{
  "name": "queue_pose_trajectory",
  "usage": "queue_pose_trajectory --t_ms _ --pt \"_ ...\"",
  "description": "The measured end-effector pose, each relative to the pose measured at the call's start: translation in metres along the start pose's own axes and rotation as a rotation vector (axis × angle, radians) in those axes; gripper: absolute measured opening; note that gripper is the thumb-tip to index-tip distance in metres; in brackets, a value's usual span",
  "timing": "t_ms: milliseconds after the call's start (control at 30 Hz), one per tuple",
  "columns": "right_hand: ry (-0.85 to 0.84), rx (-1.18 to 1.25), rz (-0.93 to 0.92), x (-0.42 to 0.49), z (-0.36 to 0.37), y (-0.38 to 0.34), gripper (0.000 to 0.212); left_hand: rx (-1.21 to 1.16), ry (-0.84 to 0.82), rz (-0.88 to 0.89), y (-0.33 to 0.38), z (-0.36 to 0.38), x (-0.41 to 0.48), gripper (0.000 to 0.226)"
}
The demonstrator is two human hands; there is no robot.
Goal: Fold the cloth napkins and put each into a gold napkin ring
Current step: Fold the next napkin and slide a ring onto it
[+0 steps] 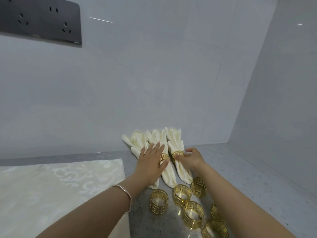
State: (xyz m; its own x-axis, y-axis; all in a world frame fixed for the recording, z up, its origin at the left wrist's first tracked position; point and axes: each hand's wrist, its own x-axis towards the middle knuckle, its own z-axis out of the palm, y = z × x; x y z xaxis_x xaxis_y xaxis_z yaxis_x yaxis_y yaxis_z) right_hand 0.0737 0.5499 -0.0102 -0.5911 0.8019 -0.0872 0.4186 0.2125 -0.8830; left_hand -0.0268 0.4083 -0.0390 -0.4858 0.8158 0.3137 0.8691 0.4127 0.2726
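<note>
Forearms: both reach up from the bottom edge of the frame; a bracelet (127, 196) sits on my left wrist.
Loose rings: a cluster of gold napkin rings (193, 214) stands in the lower right of the frame on the speckled grey counter (240, 169). I count at least six, and those at the bottom right are partly hidden by my right forearm.
Left hand (151, 162): flat, with fingers straight and spread. It presses down across the left napkin (135, 141) and the middle napkin (169, 176), grasping nothing.
Right hand (192, 158): fingers curled, pinching the right napkin's ring (177, 154) from the side.
Right napkin (175, 140): folded, threaded through its ring, and touching the middle one along its length.
Middle ring (163, 158): seated round the middle napkin, showing just beside my left thumb.
Where they lie: the three cream napkins fan out side by side at centre frame, tips against the pale wall.
Flat cloth (51, 186): a patterned cream cloth spread in the lower left, unfolded.
Done: I judge that two napkins are folded and ringed. The left one is folded, but my palm covers where its ring would be, so I cannot tell.
Left to do: the flat cloth has yet to be folded and many rings wait unused, so I judge this an early stage.
Upper left: a dark socket panel (41, 21) on the wall.
</note>
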Motion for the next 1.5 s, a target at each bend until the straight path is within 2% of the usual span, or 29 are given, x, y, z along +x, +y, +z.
queue_pose_trajectory --t_ms 100,200,333,400,433,467,633,700,800,933,1200,1300,1400,1500 --pt "0.079 -0.043 -0.132 -0.021 -0.009 -0.012 0.069 -0.131 0.01 -0.001 -0.004 -0.014 -0.02 0.059" --pt "0.142 0.021 -0.416 -0.073 -0.011 -0.031 0.05 -0.153 -0.013 -0.032 -0.015 -0.032 -0.064 0.062" --pt "-0.034 0.172 -0.565 -0.163 0.014 -0.038 0.03 -0.106 -0.122 -0.057 -0.036 -0.051 -0.149 0.074" --pt "-0.115 0.149 -0.582 -0.186 0.032 -0.022 0.026 -0.037 -0.143 -0.025 -0.044 -0.047 -0.172 0.088" --pt "-0.179 0.147 -0.519 -0.254 0.055 -0.023 0.025 0.007 -0.184 -0.037 -0.051 -0.08 -0.243 0.092" --pt "-0.212 0.133 -0.5 -0.267 0.063 -0.016 0.025 -0.018 -0.195 -0.034 -0.053 -0.085 -0.257 0.095" --pt "-0.303 -0.087 -0.524 -0.311 0.1 0.025 0.021 0.014 -0.251 -0.033 -0.061 -0.113 -0.323 0.096" --pt "-0.34 -0.242 -0.591 -0.334 0.103 0.036 0.029 0.017 -0.27 -0.048 -0.064 -0.124 -0.356 0.094" --pt "-0.418 -0.485 -0.727 -0.368 0.098 0.044 0.059 0.033 -0.312 -0.058 -0.066 -0.143 -0.398 0.086" --pt "-0.523 -0.584 -0.801 -0.41 0.085 0.051 0.056 0.038 -0.378 -0.034 -0.066 -0.162 -0.443 0.083" --pt "-0.495 -0.694 -0.885 -0.44 0.069 0.04 0.056 -0.056 -0.372 -0.015 -0.064 -0.174 -0.48 0.082" --pt "-0.453 -0.756 -0.956 -0.443 0.068 0.037 0.04 -0.082 -0.348 -0.024 -0.064 -0.175 -0.484 0.077" --pt "-0.385 -0.78 -0.977 -0.446 0.07 0.034 0.032 -0.071 -0.34 -0.021 -0.061 -0.181 -0.487 0.073" --pt "-0.336 -0.565 -0.868 -0.446 0.073 0.025 0.016 -0.071 -0.325 -0.039 -0.062 -0.192 -0.493 0.061"
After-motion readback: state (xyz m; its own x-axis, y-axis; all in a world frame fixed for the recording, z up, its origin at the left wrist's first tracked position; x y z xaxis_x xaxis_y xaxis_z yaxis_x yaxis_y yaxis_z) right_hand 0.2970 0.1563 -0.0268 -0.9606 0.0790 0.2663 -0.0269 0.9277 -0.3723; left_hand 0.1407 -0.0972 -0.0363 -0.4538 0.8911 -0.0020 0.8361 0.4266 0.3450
